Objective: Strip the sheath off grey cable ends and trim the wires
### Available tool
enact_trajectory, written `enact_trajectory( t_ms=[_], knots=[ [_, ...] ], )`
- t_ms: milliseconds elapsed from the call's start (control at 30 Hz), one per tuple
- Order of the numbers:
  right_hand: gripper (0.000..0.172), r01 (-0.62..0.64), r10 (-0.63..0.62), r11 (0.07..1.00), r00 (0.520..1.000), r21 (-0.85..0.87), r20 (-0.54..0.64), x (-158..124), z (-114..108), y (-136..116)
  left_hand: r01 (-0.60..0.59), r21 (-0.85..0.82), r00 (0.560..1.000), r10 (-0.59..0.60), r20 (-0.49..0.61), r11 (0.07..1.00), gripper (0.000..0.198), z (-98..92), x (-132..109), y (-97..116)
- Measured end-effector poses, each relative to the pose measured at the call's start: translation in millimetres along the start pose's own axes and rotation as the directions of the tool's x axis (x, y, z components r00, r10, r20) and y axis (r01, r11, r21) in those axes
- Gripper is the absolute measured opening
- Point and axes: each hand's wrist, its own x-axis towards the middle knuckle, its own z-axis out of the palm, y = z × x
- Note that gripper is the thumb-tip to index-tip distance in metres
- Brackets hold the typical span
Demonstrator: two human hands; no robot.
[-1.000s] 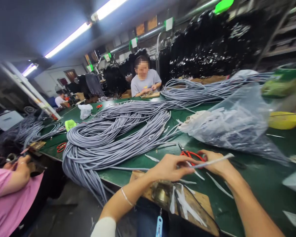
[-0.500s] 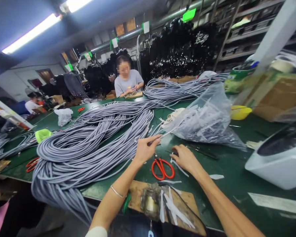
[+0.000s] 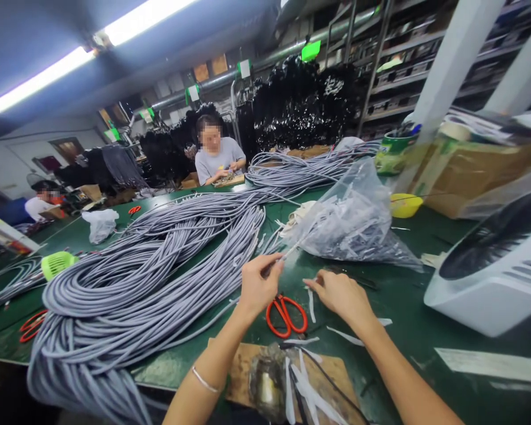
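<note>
My left hand (image 3: 260,284) is closed in a pinch around a thin pale-grey cable end (image 3: 291,251) that points up to the right, toward the plastic bag. To its right, my right hand (image 3: 344,296) has thumb and forefinger pressed together on a narrow white strip (image 3: 311,304), which hangs down from the fingertips. Between and below the hands lie scissors with red handles (image 3: 286,314) on the green table (image 3: 230,330). Nearer to me is a wooden board (image 3: 236,378) bearing a small metal device (image 3: 265,378), several white strips and a dark cord.
Large coils of grey cable (image 3: 159,277) cover the table's left side. A clear bag of white scraps (image 3: 349,227) stands ahead, beside a yellow dish (image 3: 406,205). A white fan-like machine (image 3: 491,283) is at right. A co-worker (image 3: 219,154) sits across the table.
The view has swung a little to the right. My right hand's fingers have closed on the white strip, which now hangs from them. My left hand keeps its pinch.
</note>
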Motion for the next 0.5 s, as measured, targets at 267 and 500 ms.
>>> enact_trajectory(
  t_ms=[267, 500],
  knots=[
    [0.010, 0.325, -0.357, 0.911, 0.929, 0.254, 0.093, -19, -7, 6, -0.099, 0.077, 0.994, 0.102, -0.033, 0.992, 0.026, -3.6, -3, 0],
    [0.019, 0.299, -0.298, 0.908, 0.953, 0.293, -0.051, -60, 22, 16, -0.201, 0.085, 0.980, 0.200, 0.026, 0.976, 0.026, -5.9, -12, 0]
  ],
)
